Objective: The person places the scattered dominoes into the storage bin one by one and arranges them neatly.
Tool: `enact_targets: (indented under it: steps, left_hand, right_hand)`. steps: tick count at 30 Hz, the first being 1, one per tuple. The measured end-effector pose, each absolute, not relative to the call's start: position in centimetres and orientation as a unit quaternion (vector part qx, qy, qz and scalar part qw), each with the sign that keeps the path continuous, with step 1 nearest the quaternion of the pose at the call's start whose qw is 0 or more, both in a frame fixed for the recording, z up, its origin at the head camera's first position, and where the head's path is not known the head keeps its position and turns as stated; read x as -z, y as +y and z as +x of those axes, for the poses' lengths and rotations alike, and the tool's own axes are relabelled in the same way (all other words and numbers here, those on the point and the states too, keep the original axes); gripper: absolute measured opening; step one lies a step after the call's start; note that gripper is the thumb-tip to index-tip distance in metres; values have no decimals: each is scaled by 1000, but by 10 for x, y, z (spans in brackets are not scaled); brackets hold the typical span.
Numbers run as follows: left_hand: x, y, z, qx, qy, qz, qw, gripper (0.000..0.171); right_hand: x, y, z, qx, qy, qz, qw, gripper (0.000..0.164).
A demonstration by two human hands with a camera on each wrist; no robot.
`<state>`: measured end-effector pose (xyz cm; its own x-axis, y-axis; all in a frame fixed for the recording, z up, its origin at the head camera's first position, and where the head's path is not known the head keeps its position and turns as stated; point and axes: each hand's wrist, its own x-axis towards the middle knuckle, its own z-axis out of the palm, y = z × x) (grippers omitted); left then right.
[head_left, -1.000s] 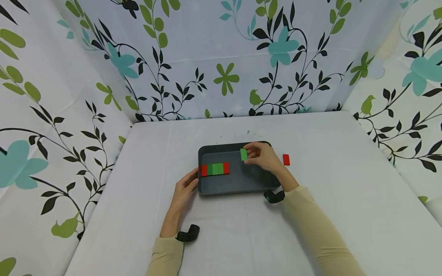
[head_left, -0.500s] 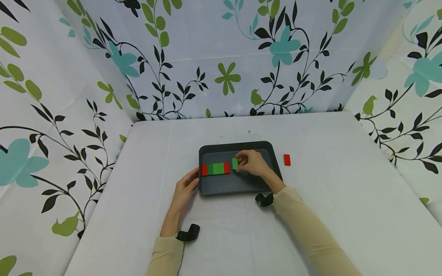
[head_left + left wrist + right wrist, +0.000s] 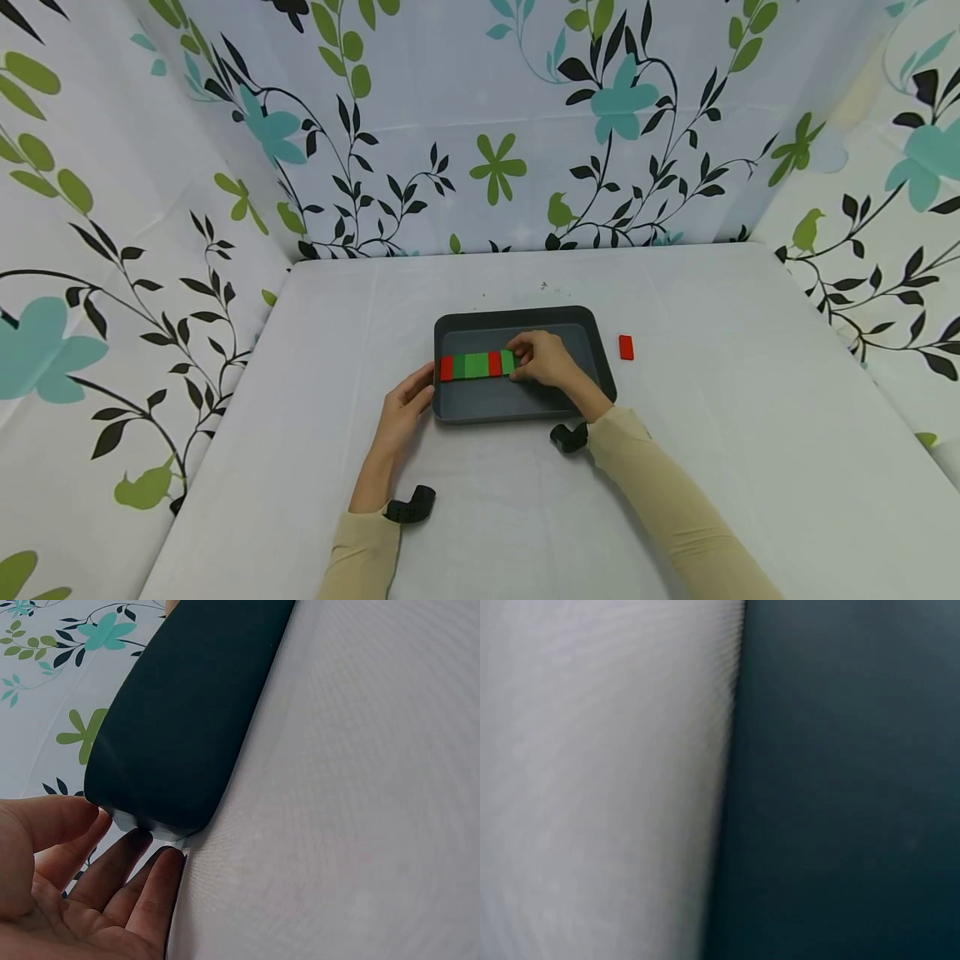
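A dark grey tray (image 3: pixel 480 407) lies on the table, with a row of flat tiles in its left half. From the left come a red tile (image 3: pixel 447 368), a green stretch (image 3: pixel 476 366) of tile and another red tile (image 3: pixel 495 364). My right hand (image 3: pixel 546 360) pinches a light green tile (image 3: pixel 507 362) at the right end of this row, against or very near the red one. My left hand (image 3: pixel 401 408) touches the tray's left end; in the left wrist view its fingertips (image 3: pixel 169 862) rest by the tray's end wall. The right wrist view shows only the tray's side (image 3: pixel 840 787), blurred.
A single red tile (image 3: pixel 626 347) lies on the white tablecloth (image 3: pixel 697 333) to the right of the tray. Small dark specks mark the cloth behind the tray. Patterned curtains (image 3: pixel 420 108) enclose the table at the back and sides.
My right hand has carried the light green tile leftward and down from the tray's back right part to the row's right end. My left hand has stayed at the tray's left edge.
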<state>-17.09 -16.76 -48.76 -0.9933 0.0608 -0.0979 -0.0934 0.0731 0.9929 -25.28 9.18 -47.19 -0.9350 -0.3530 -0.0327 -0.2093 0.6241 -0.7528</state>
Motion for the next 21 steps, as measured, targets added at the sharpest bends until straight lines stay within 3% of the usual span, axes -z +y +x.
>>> enact_targets:
  steps: [21]
  left_hand:
    - [488,-168,-172,-677,733,-13,56,44]
  right_hand:
    - [467,94,-248,399,897,-176,73,55]
